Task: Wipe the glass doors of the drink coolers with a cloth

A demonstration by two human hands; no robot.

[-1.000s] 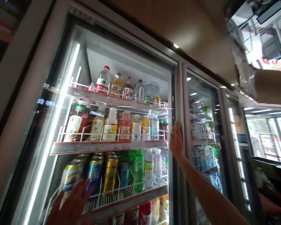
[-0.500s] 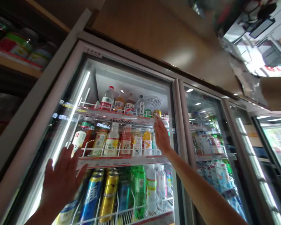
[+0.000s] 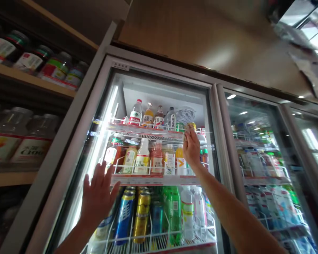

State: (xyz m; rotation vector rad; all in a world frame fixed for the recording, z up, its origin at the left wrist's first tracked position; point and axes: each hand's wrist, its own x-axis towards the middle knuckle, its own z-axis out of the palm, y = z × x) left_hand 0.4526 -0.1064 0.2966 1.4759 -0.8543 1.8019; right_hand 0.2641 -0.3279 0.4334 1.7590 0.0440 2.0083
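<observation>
I am looking up into a lit drinks fridge (image 3: pixel 113 76). My right hand (image 3: pixel 192 150) reaches up to the right end of the top shelf (image 3: pixel 148 129), and its fingers close round a small yellow can (image 3: pixel 191 126). My left hand (image 3: pixel 99 197) is open with its fingers spread. It is held flat in front of the left end of the middle shelf (image 3: pixel 153 180), by the bottles (image 3: pixel 141 157) there. Tall cans (image 3: pixel 141 215) and green bottles stand on the shelf below.
Wooden shelves (image 3: pixel 29 79) with jars and large bottles run along the left wall. A second glass-door fridge (image 3: pixel 259 165) full of drinks stands to the right. A wooden panel (image 3: pixel 201 42) hangs above the fridges.
The view has swung left and up. My right hand went from the door frame to the top shelf and closed on the yellow can. My left hand rose from the bottom shelf to the middle one.
</observation>
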